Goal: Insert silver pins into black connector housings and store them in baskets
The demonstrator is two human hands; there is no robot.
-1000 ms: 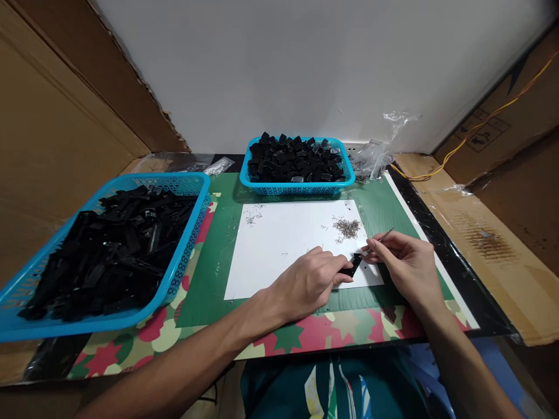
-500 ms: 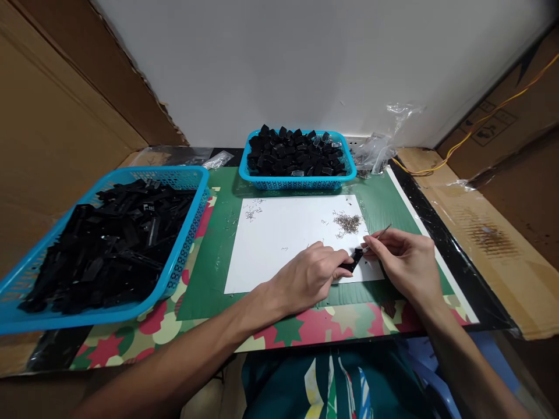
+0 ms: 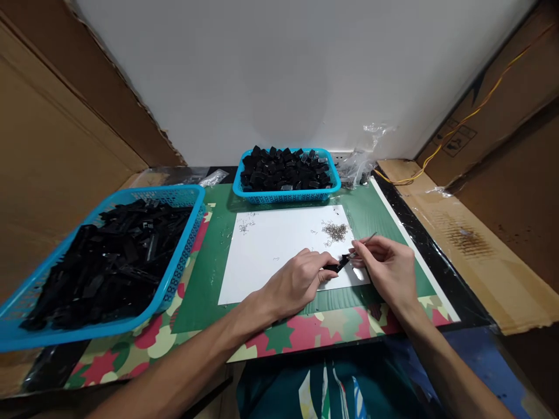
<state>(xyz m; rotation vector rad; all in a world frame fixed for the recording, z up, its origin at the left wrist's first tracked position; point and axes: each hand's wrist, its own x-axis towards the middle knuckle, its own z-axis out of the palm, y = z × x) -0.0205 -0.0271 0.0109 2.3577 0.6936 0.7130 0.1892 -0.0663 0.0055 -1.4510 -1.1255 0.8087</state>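
Note:
My left hand point(image 3: 303, 276) is closed around a small black plastic part point(image 3: 341, 263), holding it low over the front right of a white sheet point(image 3: 262, 256). Beside it, my right hand point(image 3: 386, 265) pinches a thin metal tool, apparently tweezers point(image 3: 371, 237), whose lower end meets the far end of the black part. Whether a tiny piece sits in the tip is too small to tell. Just beyond my fingers lies a pile of tiny metal springs or bent wires point(image 3: 335, 231) on the sheet.
A big blue basket point(image 3: 192, 233) of long black parts stands at left. Behind the sheet is a smaller blue basket point(image 3: 286, 198) of black pieces. Clear plastic bags point(image 3: 356, 166) lie at back right. Cardboard walls point(image 3: 493, 151) flank the table; a yellow cable point(image 3: 425, 169) runs down at right.
The whole view has shifted, so the scene sits lower and slightly left. Both hands keep their holds; the tool's tip now appears right against the end of the black part.

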